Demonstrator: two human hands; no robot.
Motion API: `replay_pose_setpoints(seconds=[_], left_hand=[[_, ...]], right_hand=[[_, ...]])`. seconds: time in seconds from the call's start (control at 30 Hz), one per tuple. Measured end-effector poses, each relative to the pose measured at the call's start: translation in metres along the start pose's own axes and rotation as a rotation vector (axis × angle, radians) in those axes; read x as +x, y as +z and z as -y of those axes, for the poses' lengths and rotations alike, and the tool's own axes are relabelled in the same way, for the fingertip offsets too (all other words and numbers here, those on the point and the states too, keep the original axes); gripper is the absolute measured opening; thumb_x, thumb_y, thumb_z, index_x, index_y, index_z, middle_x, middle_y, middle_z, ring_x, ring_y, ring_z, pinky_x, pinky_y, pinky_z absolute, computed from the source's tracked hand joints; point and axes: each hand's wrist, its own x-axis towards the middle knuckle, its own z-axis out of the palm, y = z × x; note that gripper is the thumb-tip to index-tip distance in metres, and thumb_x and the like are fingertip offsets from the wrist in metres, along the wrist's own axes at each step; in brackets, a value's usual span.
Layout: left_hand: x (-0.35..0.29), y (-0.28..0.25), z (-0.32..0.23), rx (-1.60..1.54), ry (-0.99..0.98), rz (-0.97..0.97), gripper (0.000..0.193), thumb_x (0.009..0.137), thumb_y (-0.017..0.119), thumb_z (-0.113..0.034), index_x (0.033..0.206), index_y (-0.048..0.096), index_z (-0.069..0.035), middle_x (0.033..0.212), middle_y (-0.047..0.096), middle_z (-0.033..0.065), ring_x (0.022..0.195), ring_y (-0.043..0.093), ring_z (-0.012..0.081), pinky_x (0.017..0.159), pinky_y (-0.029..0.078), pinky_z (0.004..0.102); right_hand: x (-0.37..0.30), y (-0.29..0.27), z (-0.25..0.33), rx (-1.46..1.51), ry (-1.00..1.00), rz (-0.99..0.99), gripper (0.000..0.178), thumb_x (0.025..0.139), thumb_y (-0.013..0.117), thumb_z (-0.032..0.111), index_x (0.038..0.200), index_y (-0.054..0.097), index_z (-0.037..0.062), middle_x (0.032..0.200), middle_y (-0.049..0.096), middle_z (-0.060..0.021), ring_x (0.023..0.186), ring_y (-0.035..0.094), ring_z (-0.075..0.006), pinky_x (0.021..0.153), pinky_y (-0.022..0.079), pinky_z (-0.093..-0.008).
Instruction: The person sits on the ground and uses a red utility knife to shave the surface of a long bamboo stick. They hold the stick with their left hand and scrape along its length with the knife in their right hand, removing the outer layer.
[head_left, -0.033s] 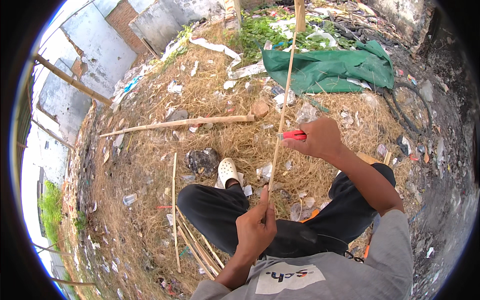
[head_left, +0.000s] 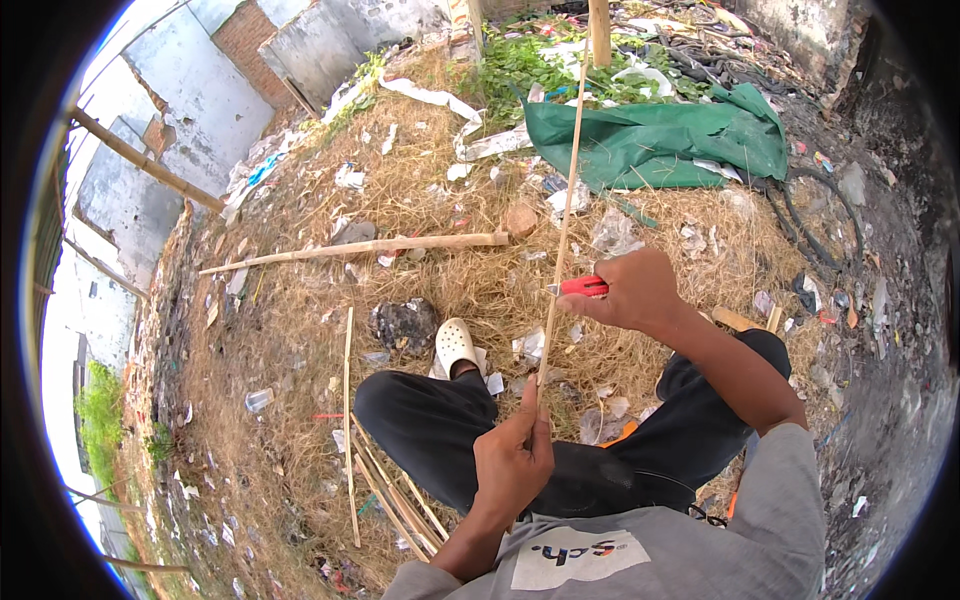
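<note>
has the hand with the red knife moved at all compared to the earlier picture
No. The right hand with the red-handled knife sits at the same spot below the green tarp edge, against the thin bamboo strip, as in the earlier picture.

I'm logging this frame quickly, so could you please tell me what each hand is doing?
Left hand: closed around the lower end of the thin stick.
Right hand: closed on a red knife against the stick.

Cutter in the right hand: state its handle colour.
Red, on the cutter held in the right hand; head view.

Grey short-sleeved shirt (head_left: 640,555) with white printed chest patch, black trousers (head_left: 440,430), white perforated clog (head_left: 455,345)
</note>
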Motion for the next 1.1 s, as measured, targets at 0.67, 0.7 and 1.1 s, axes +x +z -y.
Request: replay_pose_setpoints(seconds=[0.67,0.7,1.1], left_hand=[[-0.058,-0.024,0.013,0.01,-0.017,0.141,0.042,0.085,0.063,-0.001,0.126,0.058,0.004,0.054,0.049,0.0126,0.041,0.051,0.0212,0.043,0.04,0.0308],[-0.061,-0.024,0.013,-0.003,-0.013,0.149,0.042,0.084,0.063,-0.001,0.126,0.058,0.004,0.054,0.05,0.0128,0.041,0.051,0.0211,0.043,0.04,0.0307],[-0.09,-0.039,0.02,-0.024,0.013,0.241,0.042,0.084,0.065,-0.002,0.124,0.06,0.005,0.058,0.055,0.0109,0.043,0.051,0.02,0.044,0.041,0.0314]], right_hand=[[0.023,-0.004,-0.044,-0.123,-0.037,-0.162,0.072,0.067,0.064,0.077,0.05,0.053,0.0081,0.043,0.043,-0.0103,0.041,0.049,-0.0303,0.043,0.039,-0.041],[0.025,-0.006,-0.048,-0.134,-0.025,-0.172,0.072,0.067,0.063,0.077,0.05,0.053,0.008,0.043,0.043,-0.0107,0.041,0.049,-0.0306,0.043,0.039,-0.0412],[0.053,-0.031,-0.108,-0.318,0.248,-0.221,0.069,0.076,0.058,0.075,0.055,0.06,0.0093,0.049,0.055,-0.0088,0.046,0.057,-0.0287,0.044,0.044,-0.0391]])
